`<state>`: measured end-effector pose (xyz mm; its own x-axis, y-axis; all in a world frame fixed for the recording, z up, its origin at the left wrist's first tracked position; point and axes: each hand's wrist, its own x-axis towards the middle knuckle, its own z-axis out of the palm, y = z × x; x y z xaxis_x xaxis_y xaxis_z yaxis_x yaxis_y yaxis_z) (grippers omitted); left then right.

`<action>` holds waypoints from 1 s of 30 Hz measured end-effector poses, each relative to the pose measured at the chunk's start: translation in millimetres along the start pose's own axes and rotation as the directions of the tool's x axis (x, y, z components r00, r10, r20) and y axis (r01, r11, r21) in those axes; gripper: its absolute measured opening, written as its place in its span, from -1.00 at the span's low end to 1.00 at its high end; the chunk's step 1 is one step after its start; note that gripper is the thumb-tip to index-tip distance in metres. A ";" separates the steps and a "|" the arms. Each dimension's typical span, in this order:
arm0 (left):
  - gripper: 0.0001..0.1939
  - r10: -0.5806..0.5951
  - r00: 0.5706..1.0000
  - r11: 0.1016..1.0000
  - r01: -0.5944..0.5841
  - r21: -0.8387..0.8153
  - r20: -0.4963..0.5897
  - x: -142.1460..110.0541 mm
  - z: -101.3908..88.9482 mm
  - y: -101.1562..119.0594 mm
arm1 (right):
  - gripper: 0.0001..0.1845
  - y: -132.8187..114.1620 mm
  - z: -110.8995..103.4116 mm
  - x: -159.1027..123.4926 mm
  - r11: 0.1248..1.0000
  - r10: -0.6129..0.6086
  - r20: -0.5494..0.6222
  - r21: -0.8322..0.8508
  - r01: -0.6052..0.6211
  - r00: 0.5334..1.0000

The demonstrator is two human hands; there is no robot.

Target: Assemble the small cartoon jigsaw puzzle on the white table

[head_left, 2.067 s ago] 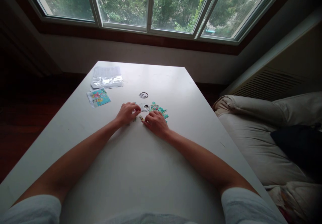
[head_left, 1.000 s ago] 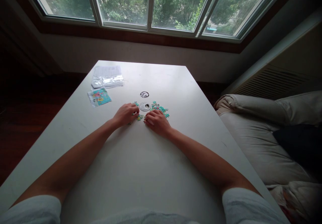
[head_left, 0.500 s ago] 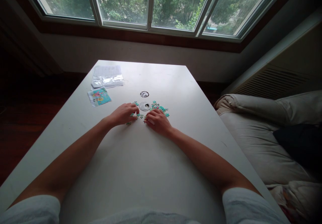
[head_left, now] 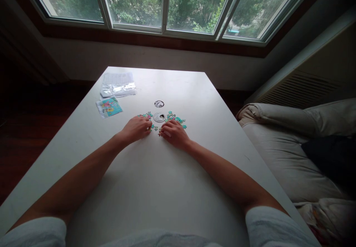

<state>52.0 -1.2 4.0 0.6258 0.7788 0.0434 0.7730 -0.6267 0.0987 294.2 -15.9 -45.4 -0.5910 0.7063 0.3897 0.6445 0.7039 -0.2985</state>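
Observation:
My left hand (head_left: 137, 129) rests on the white table with its fingers curled down among small jigsaw pieces. Teal and multicoloured pieces (head_left: 148, 114) show just beyond its knuckles, others by its fingertips. What lies under those closed fingers is hidden. My right hand (head_left: 174, 133) is closed, its fingertips at a few reddish-brown jigsaw pieces (head_left: 160, 131). Past its knuckles spreads a pile of mostly teal jigsaw pieces (head_left: 175, 119). A round metal-rimmed insert (head_left: 157, 118) in the tabletop lies between the two groups of pieces.
A second round insert (head_left: 159, 104) sits farther up the table (head_left: 161, 187). At the far left lie a colourful picture card (head_left: 110, 106) and clear plastic bags with paper (head_left: 118, 84). A beige sofa (head_left: 280, 154) stands right of the table, below the window (head_left: 191, 10).
My left hand has drawn back slightly left and its fingers have curled in, uncovering more pieces beyond the knuckles. My right hand has stayed nearly in place.

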 end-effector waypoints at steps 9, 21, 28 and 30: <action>-0.96 0.116 0.993 0.985 -0.116 -0.125 -0.008 1.3 4.3 -7.4 | -0.84 4.0 -1.3 -1.1 0.995 0.094 -0.071 0.051 -0.090 0.993; -0.86 0.116 0.993 0.992 -0.117 -0.041 -0.023 2.1 4.7 -7.3 | -0.86 7.0 -1.3 -1.4 0.992 0.104 -0.134 0.092 -0.092 0.986; -0.88 0.064 0.998 0.997 -0.062 0.052 -0.024 0.0 -0.2 4.1 | -0.88 9.7 0.8 -2.0 0.992 0.095 -0.144 0.101 -0.081 0.985; -0.88 0.046 0.999 0.997 -0.045 0.067 -0.024 0.1 0.1 7.0 | -0.88 9.7 0.7 -1.8 0.992 0.093 -0.144 0.102 -0.079 0.985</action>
<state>57.5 -5.5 4.5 0.6583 0.7493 0.0717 0.7495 -0.6614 0.0301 301.1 -10.3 -49.5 -0.4521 0.7508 0.4817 0.6363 0.6499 -0.4157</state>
